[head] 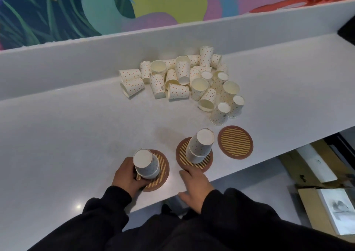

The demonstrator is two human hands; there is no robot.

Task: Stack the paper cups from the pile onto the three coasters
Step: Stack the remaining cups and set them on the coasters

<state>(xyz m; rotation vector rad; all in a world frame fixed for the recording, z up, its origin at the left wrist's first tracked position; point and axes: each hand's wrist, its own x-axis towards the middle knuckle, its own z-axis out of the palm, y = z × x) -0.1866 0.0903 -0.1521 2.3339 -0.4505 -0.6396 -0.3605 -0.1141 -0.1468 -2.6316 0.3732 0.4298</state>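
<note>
A pile of dotted paper cups (188, 79) lies at the back of the grey counter. Three round striped coasters sit near the front edge. On the left coaster (163, 166) stands a short stack of upside-down cups (147, 164), and my left hand (127, 175) grips its lower part. The middle coaster (183, 156) carries another upside-down stack (200, 146), leaning slightly. My right hand (196, 187) rests flat at the counter's front edge just below that coaster, holding nothing. The right coaster (235, 141) is bare.
A raised grey ledge (115, 50) runs behind the pile, with a colourful mural above it. Cardboard boxes and white papers (322, 208) lie on the floor beyond the counter's right edge. A dark object (347, 29) sits at the far right corner.
</note>
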